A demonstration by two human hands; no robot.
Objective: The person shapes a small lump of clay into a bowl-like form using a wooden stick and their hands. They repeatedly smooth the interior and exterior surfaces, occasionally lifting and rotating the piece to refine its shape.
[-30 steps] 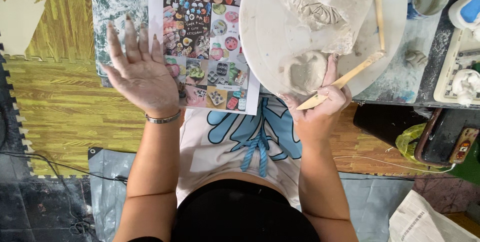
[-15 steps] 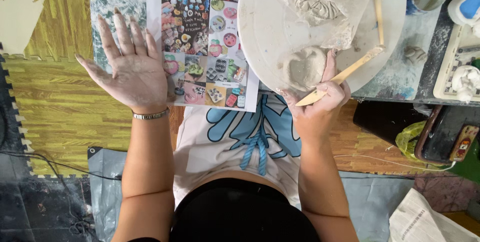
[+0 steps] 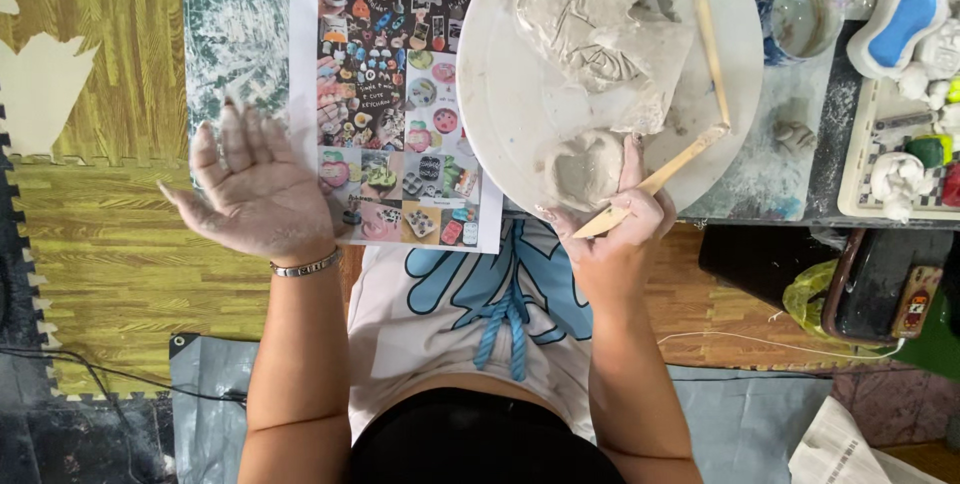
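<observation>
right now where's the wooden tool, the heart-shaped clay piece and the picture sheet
wooden modelling tool (image 3: 655,181), head view, mid-shaft above the right hand
heart-shaped clay piece (image 3: 585,169), head view, its centre
picture sheet (image 3: 400,114), head view, middle of the printed collage

A round board (image 3: 500,104) lies on the table (image 3: 235,44), and its near edge hangs over the table's front edge. On the board, a big lump of clay (image 3: 590,19) lies at the back and a small clay piece (image 3: 585,169) lies at the front. The right hand (image 3: 615,234) is at the board's front edge, touching the small piece, with a wooden stick (image 3: 665,174) in it. A picture sheet (image 3: 405,114) lies left of the board. The left hand (image 3: 260,194) is left of the sheet, at the table's front edge. A cup (image 3: 805,14) stands right of the board, and a tray (image 3: 905,144) lies at the table's right end.
</observation>
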